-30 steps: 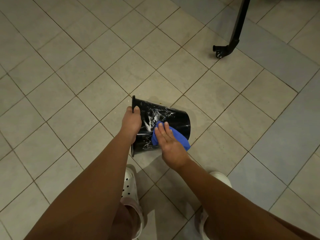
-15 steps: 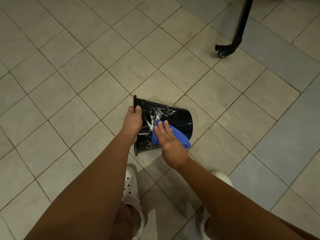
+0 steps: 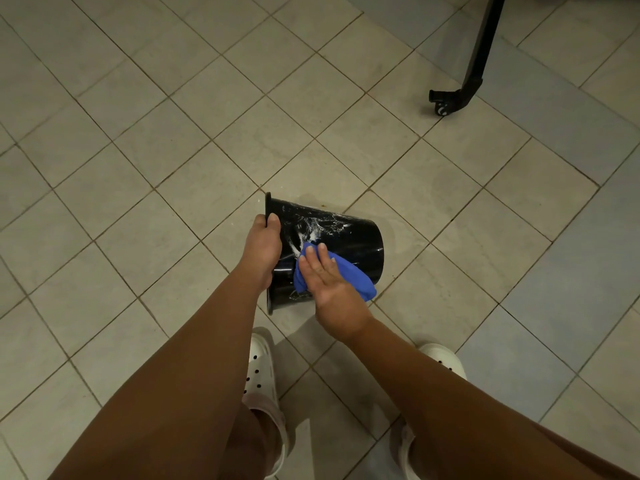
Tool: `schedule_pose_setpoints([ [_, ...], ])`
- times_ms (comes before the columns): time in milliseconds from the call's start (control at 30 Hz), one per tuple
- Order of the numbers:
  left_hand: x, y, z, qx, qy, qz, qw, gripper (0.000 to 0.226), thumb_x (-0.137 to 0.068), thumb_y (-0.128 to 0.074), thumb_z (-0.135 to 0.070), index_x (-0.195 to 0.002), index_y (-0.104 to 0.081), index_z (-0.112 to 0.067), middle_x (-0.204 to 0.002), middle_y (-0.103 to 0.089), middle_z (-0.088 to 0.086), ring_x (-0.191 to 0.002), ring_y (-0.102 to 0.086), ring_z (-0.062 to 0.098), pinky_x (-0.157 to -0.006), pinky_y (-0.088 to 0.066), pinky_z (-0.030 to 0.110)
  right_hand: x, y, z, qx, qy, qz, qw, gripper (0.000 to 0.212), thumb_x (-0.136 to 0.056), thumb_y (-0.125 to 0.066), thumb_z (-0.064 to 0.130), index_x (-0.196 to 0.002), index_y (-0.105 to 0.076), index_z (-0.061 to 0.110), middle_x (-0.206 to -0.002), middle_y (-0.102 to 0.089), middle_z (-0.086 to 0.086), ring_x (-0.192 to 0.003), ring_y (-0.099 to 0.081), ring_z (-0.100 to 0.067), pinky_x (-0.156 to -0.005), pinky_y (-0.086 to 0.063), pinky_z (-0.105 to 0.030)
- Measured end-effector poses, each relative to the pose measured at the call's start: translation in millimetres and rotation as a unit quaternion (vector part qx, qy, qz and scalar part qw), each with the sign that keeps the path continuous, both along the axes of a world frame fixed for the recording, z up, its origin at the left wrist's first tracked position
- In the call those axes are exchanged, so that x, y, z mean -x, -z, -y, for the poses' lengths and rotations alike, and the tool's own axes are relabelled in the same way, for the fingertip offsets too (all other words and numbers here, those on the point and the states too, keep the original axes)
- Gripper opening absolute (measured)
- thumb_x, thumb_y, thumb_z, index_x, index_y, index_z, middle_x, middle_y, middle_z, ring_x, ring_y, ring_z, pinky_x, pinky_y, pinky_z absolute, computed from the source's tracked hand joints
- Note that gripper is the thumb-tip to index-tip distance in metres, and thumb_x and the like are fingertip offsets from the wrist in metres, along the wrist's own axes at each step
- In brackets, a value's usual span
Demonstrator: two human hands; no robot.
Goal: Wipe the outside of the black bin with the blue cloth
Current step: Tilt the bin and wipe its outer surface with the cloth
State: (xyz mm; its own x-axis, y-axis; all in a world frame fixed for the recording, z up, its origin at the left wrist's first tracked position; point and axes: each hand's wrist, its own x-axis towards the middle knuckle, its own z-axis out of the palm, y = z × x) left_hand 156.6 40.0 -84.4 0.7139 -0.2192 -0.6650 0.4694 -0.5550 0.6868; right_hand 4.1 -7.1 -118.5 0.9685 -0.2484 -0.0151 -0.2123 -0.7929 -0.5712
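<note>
The black bin lies on its side on the tiled floor, rim to the left, base to the right. White soapy streaks cover its upper side. My left hand grips the rim, thumb over the edge. My right hand presses flat on the blue cloth, which lies against the bin's near side; the cloth sticks out to the right of my palm.
A black metal leg with a caster wheel stands at the upper right. My two feet in white perforated clogs stand just below the bin. Beige and grey floor tiles spread all around.
My right hand and the cloth have slid a little along the bin's side, toward the rim. The left hand has kept its grip on the rim.
</note>
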Motion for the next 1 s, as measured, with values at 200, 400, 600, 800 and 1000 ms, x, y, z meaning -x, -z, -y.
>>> schedule_pose_setpoints([
  [200,2.4,-6.1,5.3,0.016,0.004,-0.004,1.000,0.035,-0.108,-0.032,-0.035,-0.131,-0.049,-0.014,-0.124,-0.061,0.013,-0.115,-0.061,0.030,-0.101,-0.049,0.052,-16.1,-9.7,16.0,-0.049,-0.007,-0.055,0.997,0.075,-0.085,-0.037,-0.012,-0.148,-0.004,0.012,-0.157,0.004,-0.005,-0.139,0.019,-0.015,-0.113,0.010,-0.024],
  [400,1.5,-7.4,7.3,0.019,-0.003,-0.009,1.000,0.035,-0.106,-0.033,-0.038,-0.126,-0.052,-0.017,-0.123,-0.062,0.011,-0.114,-0.061,0.031,-0.101,-0.049,0.055,-10.4,-9.1,11.6,-0.069,0.069,-0.038,0.995,0.075,-0.084,-0.042,-0.014,-0.148,-0.010,0.009,-0.156,-0.001,-0.007,-0.141,0.011,-0.021,-0.116,0.002,-0.032],
  [600,-2.0,-5.8,4.9,0.014,0.002,-0.025,1.000,0.040,-0.106,-0.031,-0.040,-0.135,-0.048,-0.017,-0.132,-0.057,0.012,-0.122,-0.057,0.032,-0.105,-0.046,0.055,4.2,-1.4,5.0,-0.041,-0.015,-0.013,0.999,0.079,-0.068,-0.048,-0.024,-0.141,-0.029,-0.001,-0.149,-0.026,-0.020,-0.138,-0.008,-0.035,-0.110,-0.007,-0.048],
  [800,1.7,-11.1,12.3,0.025,0.009,-0.029,0.999,0.039,-0.108,-0.028,-0.036,-0.136,-0.046,-0.015,-0.128,-0.059,0.012,-0.117,-0.059,0.028,-0.102,-0.049,0.050,-17.6,-14.1,14.7,-0.041,-0.021,-0.039,0.998,0.069,-0.085,-0.033,-0.011,-0.148,-0.012,0.007,-0.156,-0.004,-0.009,-0.140,0.013,-0.019,-0.118,-0.002,-0.033],
  [1000,3.0,-9.6,14.3,0.025,0.005,-0.013,1.000,0.037,-0.108,-0.030,-0.035,-0.133,-0.050,-0.016,-0.120,-0.062,0.011,-0.110,-0.062,0.029,-0.096,-0.053,0.049,-20.5,-17.0,13.9,-0.082,0.075,-0.079,0.991,0.075,-0.087,-0.040,-0.011,-0.148,-0.003,0.010,-0.156,0.007,-0.007,-0.143,0.014,-0.021,-0.118,0.002,-0.032],
])
